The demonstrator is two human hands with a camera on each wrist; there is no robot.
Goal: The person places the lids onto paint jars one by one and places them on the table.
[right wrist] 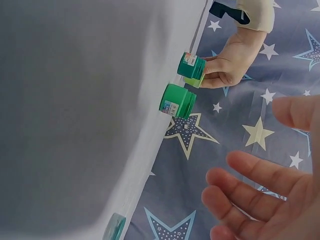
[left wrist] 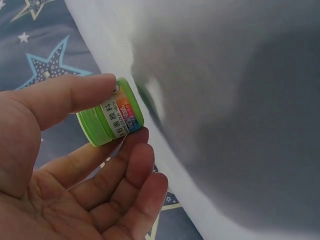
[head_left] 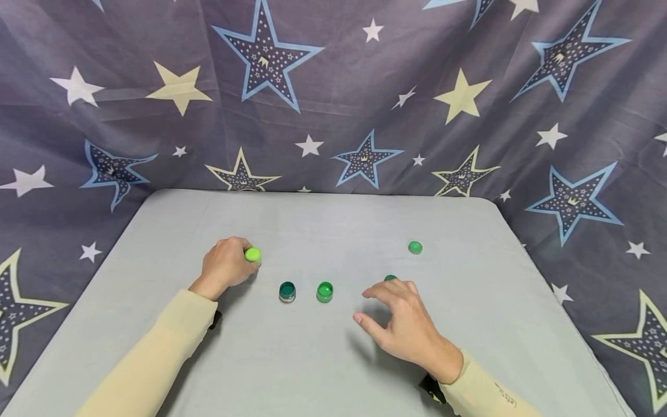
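Between thumb and fingers, my left hand (head_left: 226, 263) pinches a small light-green paint jar (head_left: 253, 255) at the left of the table. Its printed label faces the left wrist camera, where the jar (left wrist: 112, 111) looks tilted. My right hand (head_left: 403, 324) hovers with fingers apart and holds nothing. Just beyond its fingers lies a dark-green lid (head_left: 390, 278), partly hidden by them. Two uncapped paint jars stand between the hands: a dark teal one (head_left: 287, 292) and, to its right, a green one (head_left: 325, 292).
A green lid (head_left: 415, 247) lies farther back on the right. The table (head_left: 323, 359) has a pale grey cloth cover. Behind it hangs a dark curtain (head_left: 333, 104) with a star pattern, which also runs along both sides.
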